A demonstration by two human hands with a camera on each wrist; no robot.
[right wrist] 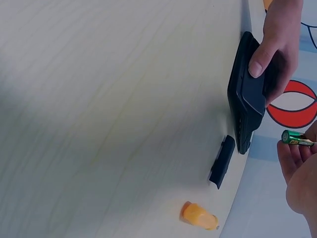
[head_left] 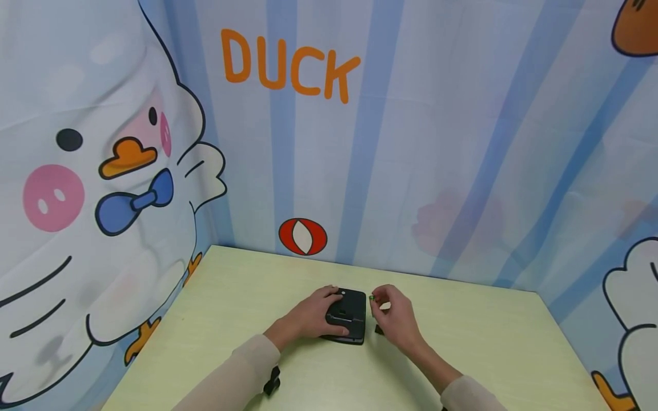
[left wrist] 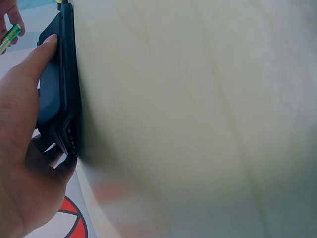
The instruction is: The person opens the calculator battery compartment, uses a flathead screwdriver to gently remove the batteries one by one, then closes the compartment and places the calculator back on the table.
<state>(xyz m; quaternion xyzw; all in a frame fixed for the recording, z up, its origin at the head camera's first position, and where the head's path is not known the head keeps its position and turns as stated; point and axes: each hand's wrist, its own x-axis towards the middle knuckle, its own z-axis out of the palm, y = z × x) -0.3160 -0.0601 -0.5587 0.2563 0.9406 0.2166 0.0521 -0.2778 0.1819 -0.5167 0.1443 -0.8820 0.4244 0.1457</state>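
Left hand [head_left: 311,313]: gripping the flat black plastic device [head_left: 353,313] from its left, mid-table; firm pressure should stop it sliding.
Right hand [head_left: 397,319]: pinching a small green-and-gold cylindrical battery [right wrist: 296,138] right of the device; best check which way its ends face.
Small black plastic strip [right wrist: 222,161]: right of the device, easily knocked.
Orange object [right wrist: 199,215]: farther right; I can't tell what.

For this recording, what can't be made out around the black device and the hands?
- Black device: underside hidden in the head view, facing the table.
- Small black piece: partly covered by the right hand, head view.
- Green battery: print too small to read, head view.
- Right hand: cut off by the left wrist view's left edge.
- Orange object: too blurred to identify, right wrist view.
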